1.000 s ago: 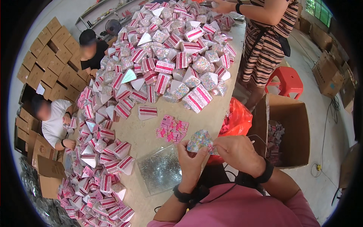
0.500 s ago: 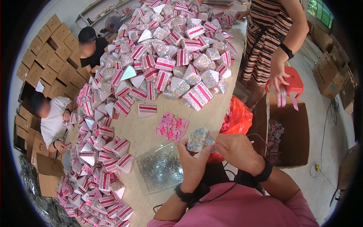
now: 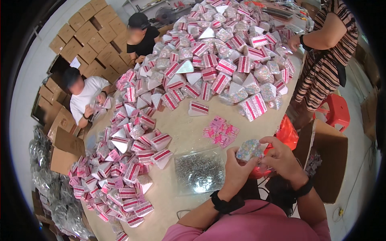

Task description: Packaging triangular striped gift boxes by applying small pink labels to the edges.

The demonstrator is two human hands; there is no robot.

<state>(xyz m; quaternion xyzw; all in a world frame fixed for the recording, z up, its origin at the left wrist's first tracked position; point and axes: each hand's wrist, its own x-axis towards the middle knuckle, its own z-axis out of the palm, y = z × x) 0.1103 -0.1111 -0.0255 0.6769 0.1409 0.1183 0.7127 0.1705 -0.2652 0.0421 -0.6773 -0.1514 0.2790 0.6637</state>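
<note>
My left hand [image 3: 238, 170] is closed round a glitter-covered cake-slice ornament [image 3: 249, 150], its multicoloured sequin side facing up. At the ornament's right end, my right hand [image 3: 283, 160] has thumb and fingertips pinched together; what is between them is too small to tell. Left of my hands lies a clear shallow tray [image 3: 200, 170] of small thin metal pieces. Beyond it sits a small pile of pink cards [image 3: 221, 131]. A single cake-slice ornament [image 3: 198, 108] with pink stripes rests apart on the table.
A large heap of wrapped cake-slice ornaments [image 3: 225, 66] covers the table's far side and runs down its left. Red plastic bag [image 3: 287, 132], cardboard box [image 3: 331, 160] and red stool [image 3: 337, 112] are at right. Two people sit at left; another stands at right beside the table [image 3: 177, 120].
The view has shifted, moving the scene rightward. Both my hands still hold at the ornament. The standing person's hand has gone from over the box to the table, without the striped piece.
</note>
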